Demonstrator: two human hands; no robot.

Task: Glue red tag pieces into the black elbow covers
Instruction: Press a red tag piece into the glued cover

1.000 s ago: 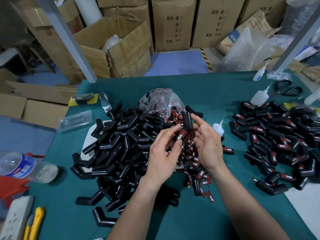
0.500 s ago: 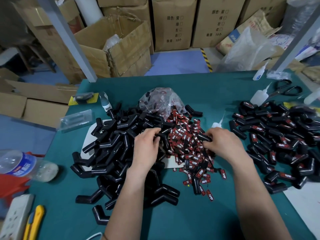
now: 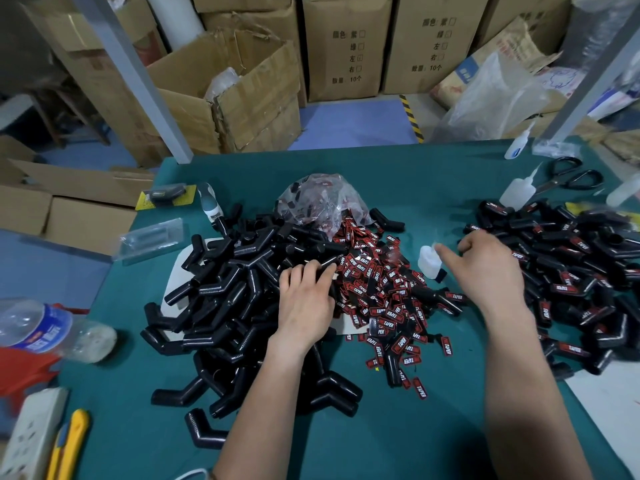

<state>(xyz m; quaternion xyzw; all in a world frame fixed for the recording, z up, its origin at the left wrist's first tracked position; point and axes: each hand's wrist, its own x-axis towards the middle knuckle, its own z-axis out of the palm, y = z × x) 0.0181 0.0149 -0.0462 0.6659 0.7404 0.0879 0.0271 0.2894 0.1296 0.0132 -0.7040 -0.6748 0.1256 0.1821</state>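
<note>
Both hands are down in the stock. Our left hand [image 3: 304, 306] lies with bent fingers [image 3: 301, 271] over the edge of the heap of black elbow covers [image 3: 221, 292], and a cover end pokes out at the fingertips. Whether we've pinched it, we can't tell. Our right hand [image 3: 488, 271] sends its index finger [image 3: 446, 252] out to touch the little glue bottle [image 3: 428, 263], the other fingers folded under. Is that a hold? We can't call it.

The red tags [image 3: 377, 289] lie spread between the two sets of fingers. To do this well, we'd say lift one cover only, take the bottle low on its body, and keep the bead small so nothing squeezes out round the tag.

Containers now. Just beyond the left fingertips a clear plastic bag [image 3: 322, 199] slumps open with tags and a few black pieces inside, more spilling toward us. Beyond the right knuckles, tagged covers [image 3: 571, 271] pile loose. Far past the bag, an open cardboard box [image 3: 249, 98] shows crumpled plastic.
</note>
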